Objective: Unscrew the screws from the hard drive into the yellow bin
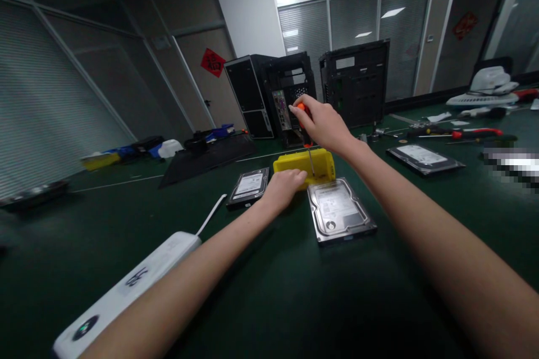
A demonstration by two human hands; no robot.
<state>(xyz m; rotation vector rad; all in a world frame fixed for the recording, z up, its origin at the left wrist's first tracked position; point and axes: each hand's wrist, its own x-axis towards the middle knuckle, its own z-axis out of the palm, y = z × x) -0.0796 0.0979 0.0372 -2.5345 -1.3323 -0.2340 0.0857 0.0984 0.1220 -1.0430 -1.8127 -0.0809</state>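
Observation:
My right hand is closed round the orange and black handle of a screwdriver. Its shaft points down, with the tip low in front of a yellow plastic case, near the back edge of a silver hard drive. Whether the tip touches anything, I cannot tell. My left hand has its fingers curled at the front left of the yellow case, and its fingertips are partly hidden. A second hard drive lies flat just left of that hand.
A white power strip lies at the left under my forearm. Computer cases stand at the back. Another hard drive and pliers are on the right. A black mat lies at the back left of the green table.

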